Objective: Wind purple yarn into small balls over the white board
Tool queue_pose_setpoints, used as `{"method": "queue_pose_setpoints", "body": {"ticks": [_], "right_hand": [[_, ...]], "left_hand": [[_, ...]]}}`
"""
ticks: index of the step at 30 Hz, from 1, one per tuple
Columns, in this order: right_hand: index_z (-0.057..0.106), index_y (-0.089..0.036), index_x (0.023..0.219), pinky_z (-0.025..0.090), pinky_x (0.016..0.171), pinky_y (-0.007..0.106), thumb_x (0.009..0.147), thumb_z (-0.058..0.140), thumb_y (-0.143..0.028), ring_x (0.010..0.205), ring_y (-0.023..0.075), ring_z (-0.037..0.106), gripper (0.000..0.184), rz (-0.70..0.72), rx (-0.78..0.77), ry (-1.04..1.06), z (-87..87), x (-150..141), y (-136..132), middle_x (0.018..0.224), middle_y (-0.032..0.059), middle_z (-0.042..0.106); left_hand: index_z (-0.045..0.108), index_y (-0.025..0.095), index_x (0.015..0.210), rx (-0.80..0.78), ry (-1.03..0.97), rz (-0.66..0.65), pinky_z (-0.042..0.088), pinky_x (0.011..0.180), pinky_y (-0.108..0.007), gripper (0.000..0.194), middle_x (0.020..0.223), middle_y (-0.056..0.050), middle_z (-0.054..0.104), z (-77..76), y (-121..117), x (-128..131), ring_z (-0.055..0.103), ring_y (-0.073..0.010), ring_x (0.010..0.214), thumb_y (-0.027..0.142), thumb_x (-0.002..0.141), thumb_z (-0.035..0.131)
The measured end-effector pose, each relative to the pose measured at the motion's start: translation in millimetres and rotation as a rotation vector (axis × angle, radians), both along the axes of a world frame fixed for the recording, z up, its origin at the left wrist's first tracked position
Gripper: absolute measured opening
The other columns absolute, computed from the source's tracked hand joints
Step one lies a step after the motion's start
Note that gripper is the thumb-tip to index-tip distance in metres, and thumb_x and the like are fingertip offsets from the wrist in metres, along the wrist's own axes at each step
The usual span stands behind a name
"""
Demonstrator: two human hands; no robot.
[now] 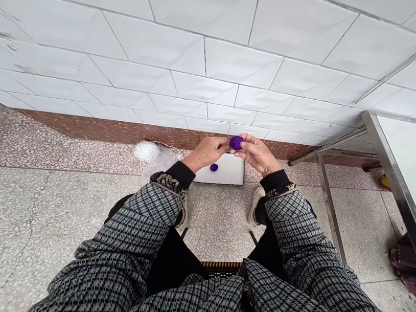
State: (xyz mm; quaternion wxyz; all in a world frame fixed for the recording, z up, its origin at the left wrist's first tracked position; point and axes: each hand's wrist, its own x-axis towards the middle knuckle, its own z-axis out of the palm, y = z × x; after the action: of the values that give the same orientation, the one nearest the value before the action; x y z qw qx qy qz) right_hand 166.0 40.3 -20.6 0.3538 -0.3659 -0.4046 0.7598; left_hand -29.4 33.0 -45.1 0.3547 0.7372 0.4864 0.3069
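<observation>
A small, round purple ball of yarn (236, 142) is held up in the fingers of my right hand (258, 154), over the far end of the tray. My left hand (208, 151) is closed in a pinch at the ball's left side. Whatever lies between its fingertips is too small to make out. Below the hands, a white tray with a dark rim (231, 172) rests on the floor. A smaller dark purple round piece (214, 167) lies in it, right of my left wrist.
A white yarn ball (146, 151) with clear plastic wrap (160, 162) lies on the speckled floor left of the tray. The tiled wall (220, 94) rises just beyond. On the right stands a metal-framed table (401, 180). My shoes (256, 204) flank the tray.
</observation>
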Motion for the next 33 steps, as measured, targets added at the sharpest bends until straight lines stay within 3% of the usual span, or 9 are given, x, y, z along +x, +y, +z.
{"method": "queue_pose_setpoints", "body": {"ticks": [6, 10, 15, 18, 21, 24, 27, 30, 33], "right_hand": [[0.047, -0.021, 0.088, 0.047, 0.052, 0.019, 0.085, 0.075, -0.025, 0.058, 0.0099, 0.061, 0.028, -0.145, 0.083, -0.248, -11.6, -2, 6, 0.065, -0.0022, 0.066], [0.046, -0.022, 0.093, 0.038, 0.046, 0.019, 0.079, 0.072, -0.013, 0.053, 0.0084, 0.054, 0.031, -0.239, 0.158, -0.463, -19.3, -5, 8, 0.067, -0.0071, 0.060], [0.060, -0.018, 0.093, 0.042, 0.048, 0.021, 0.075, 0.072, -0.006, 0.058, 0.0100, 0.056, 0.025, 0.003, 0.180, -0.568, -17.7, -5, 3, 0.071, -0.0030, 0.062], [0.063, -0.016, 0.087, 0.041, 0.048, 0.020, 0.074, 0.072, -0.006, 0.058, 0.0094, 0.056, 0.018, 0.150, 0.150, -0.473, -12.7, -5, -1, 0.073, -0.0003, 0.064], [0.063, -0.017, 0.088, 0.046, 0.053, 0.020, 0.076, 0.073, -0.011, 0.061, 0.0094, 0.058, 0.017, 0.161, 0.076, -0.261, -5.7, -4, -3, 0.072, -0.0005, 0.065], [0.061, -0.018, 0.093, 0.052, 0.061, 0.022, 0.076, 0.077, -0.019, 0.067, 0.0107, 0.063, 0.024, 0.005, 0.021, -0.078, -1.4, -3, 0, 0.076, -0.0002, 0.066], [0.055, -0.020, 0.093, 0.052, 0.062, 0.022, 0.077, 0.079, -0.024, 0.068, 0.0105, 0.062, 0.029, -0.211, 0.044, -0.048, -5.0, -1, 6, 0.077, -0.0014, 0.066], [0.050, -0.021, 0.089, 0.045, 0.053, 0.020, 0.079, 0.075, -0.018, 0.059, 0.0087, 0.055, 0.028, -0.285, 0.109, -0.287, -12.9, 0, 10, 0.072, -0.0041, 0.061], [0.052, -0.020, 0.085, 0.040, 0.049, 0.019, 0.075, 0.073, -0.007, 0.058, 0.0088, 0.051, 0.026, -0.151, 0.189, -0.585, -15.0, 0, 8, 0.071, -0.0047, 0.058]], "left_hand": [[0.068, 0.016, 0.082, -0.033, 0.043, -0.237, 0.045, 0.071, -0.026, 0.020, 0.076, -0.001, 0.069, 3.2, -7, 5, 0.059, -0.0142, 0.070, 0.025, 0.090, 0.052], [0.067, 0.017, 0.080, 0.025, 0.047, -0.219, 0.045, 0.072, -0.028, 0.019, 0.078, -0.003, 0.069, 5.6, -7, 2, 0.059, -0.0154, 0.072, 0.026, 0.089, 0.053], [0.067, 0.017, 0.081, 0.091, 0.033, -0.102, 0.047, 0.077, -0.031, 0.018, 0.086, -0.006, 0.073, 5.9, -1, -4, 0.063, -0.0182, 0.080, 0.025, 0.088, 0.052], [0.067, 0.017, 0.081, 0.085, 0.056, -0.040, 0.048, 0.078, -0.031, 0.019, 0.085, -0.006, 0.072, 4.1, 2, -7, 0.063, -0.0187, 0.080, 0.023, 0.088, 0.051], [0.067, 0.017, 0.080, 0.041, 0.081, 0.012, 0.047, 0.076, -0.031, 0.020, 0.083, -0.006, 0.071, 0.6, 3, -7, 0.062, -0.0192, 0.078, 0.023, 0.088, 0.050], [0.067, 0.017, 0.082, -0.020, 0.061, -0.028, 0.046, 0.075, -0.029, 0.021, 0.080, -0.004, 0.070, -1.7, 0, -3, 0.061, -0.0185, 0.076, 0.025, 0.090, 0.049], [0.068, 0.017, 0.082, -0.058, 0.069, -0.186, 0.045, 0.072, -0.028, 0.022, 0.073, -0.001, 0.067, -0.8, -5, 3, 0.059, -0.0162, 0.070, 0.025, 0.090, 0.049], [0.068, 0.017, 0.080, -0.061, 0.079, -0.322, 0.043, 0.070, -0.027, 0.021, 0.074, -0.001, 0.067, 2.4, -9, 5, 0.057, -0.0146, 0.068, 0.025, 0.089, 0.050], [0.069, 0.017, 0.083, -0.041, 0.059, -0.282, 0.043, 0.070, -0.027, 0.021, 0.079, -0.003, 0.070, 4.8, -7, 2, 0.058, -0.0146, 0.069, 0.025, 0.088, 0.050]]}}
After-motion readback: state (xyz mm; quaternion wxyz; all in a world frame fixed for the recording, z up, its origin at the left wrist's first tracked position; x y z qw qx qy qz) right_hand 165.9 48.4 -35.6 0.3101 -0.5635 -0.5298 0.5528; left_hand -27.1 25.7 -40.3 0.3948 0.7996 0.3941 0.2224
